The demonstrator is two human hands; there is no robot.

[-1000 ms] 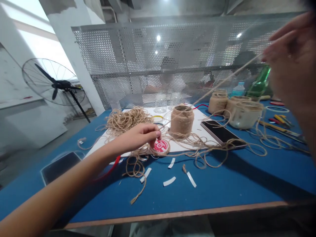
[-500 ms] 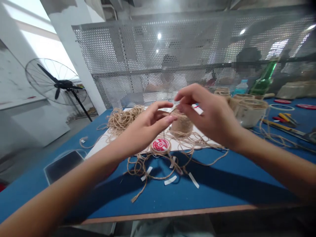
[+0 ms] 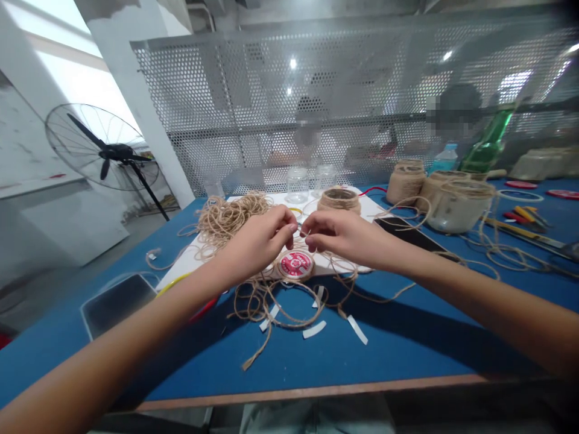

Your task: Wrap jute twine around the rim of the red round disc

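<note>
My left hand (image 3: 268, 236) and my right hand (image 3: 340, 236) are almost fingertip to fingertip over the middle of the table. Fingers and thumbs are pinched on both. A thin bit of jute twine seems to run between them, mostly hidden by the fingers. Right below lies a round red-and-white disc (image 3: 295, 264) with a twine-coloured rim. Behind my right hand stands a jar wrapped in twine (image 3: 339, 200). A loose heap of jute twine (image 3: 233, 214) lies beyond my left hand, and twine loops (image 3: 294, 325) spread over the blue tabletop in front.
Several short white strips (image 3: 357, 330) lie near the front. A dark flat panel (image 3: 120, 304) is at left, a black phone-like slab (image 3: 409, 236) at right. Glass jars (image 3: 297, 184), wrapped jars (image 3: 406, 182), a green bottle (image 3: 487, 141) and pliers (image 3: 525, 217) stand or lie farther off.
Both hands have come down and nearer to me, the right one also leftward. The wrapped jar behind and the black slab at right now show more.
</note>
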